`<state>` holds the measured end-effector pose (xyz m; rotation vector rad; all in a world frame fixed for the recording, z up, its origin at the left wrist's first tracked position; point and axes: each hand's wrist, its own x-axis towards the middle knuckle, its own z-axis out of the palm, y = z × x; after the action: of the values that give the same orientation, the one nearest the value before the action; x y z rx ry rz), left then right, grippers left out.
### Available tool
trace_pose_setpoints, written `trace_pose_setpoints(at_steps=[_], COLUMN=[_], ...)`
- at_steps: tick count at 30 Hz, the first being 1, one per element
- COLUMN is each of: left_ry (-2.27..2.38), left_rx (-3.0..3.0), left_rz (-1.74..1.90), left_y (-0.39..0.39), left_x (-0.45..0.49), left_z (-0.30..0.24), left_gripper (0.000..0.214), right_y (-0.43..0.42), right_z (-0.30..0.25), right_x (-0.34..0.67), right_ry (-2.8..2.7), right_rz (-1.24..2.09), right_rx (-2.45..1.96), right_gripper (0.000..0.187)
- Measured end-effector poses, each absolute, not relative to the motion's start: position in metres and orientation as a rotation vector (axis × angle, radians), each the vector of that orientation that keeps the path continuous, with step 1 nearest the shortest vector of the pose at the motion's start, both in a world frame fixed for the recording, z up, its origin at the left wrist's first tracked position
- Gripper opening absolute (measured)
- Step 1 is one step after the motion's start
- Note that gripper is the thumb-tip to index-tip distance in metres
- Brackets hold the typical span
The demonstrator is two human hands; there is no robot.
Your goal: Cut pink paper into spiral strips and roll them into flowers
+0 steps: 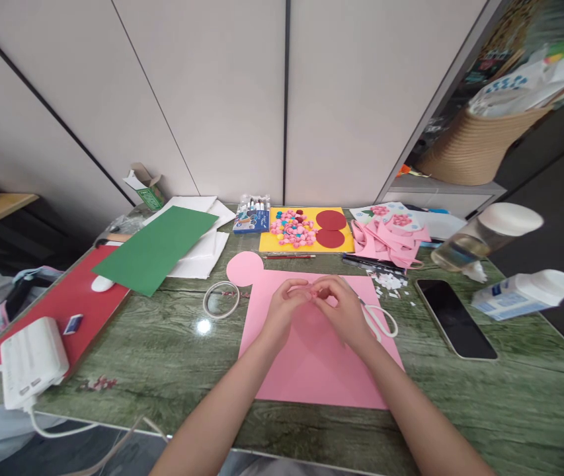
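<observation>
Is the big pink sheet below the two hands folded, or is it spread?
Spread. The pink sheet lies flat on the green table, its near edge straight, with no fold visible.

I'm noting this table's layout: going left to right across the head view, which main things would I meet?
White device with a cable → green sheet → pink paper circle → left hand → right hand → dark-screened phone.
</observation>
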<state>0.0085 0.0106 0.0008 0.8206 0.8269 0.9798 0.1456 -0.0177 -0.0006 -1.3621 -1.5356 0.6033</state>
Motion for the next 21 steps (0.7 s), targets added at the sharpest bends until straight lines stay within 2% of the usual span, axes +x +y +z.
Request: trace_pose_setpoints(at_steps=[9, 14, 21], left_ry=[0.803, 0.828, 0.852], left_rx=[0.813, 0.814, 0.825], left_rz=[0.969, 0.993, 0.983], left_y=[0.0091, 0.0112, 0.0121], left_x=[0.0108, 0.0083, 0.0070], left_z=[0.0002, -0.0011, 0.0019], left_gripper=[0.028, 0.030, 0.029], right_y=[-0.0180, -0.0185, -0.0180], right_z=[-0.0012, 0.0006, 0.0005], right_x=[0.1435, 0.1447, 0.1457], right_ry=[-1.526, -1.546, -1.615], right_rz=[0.599, 0.585, 0.606], right_rx=[-1.385, -1.371, -1.340], right_gripper=[0.011, 0.005, 0.021])
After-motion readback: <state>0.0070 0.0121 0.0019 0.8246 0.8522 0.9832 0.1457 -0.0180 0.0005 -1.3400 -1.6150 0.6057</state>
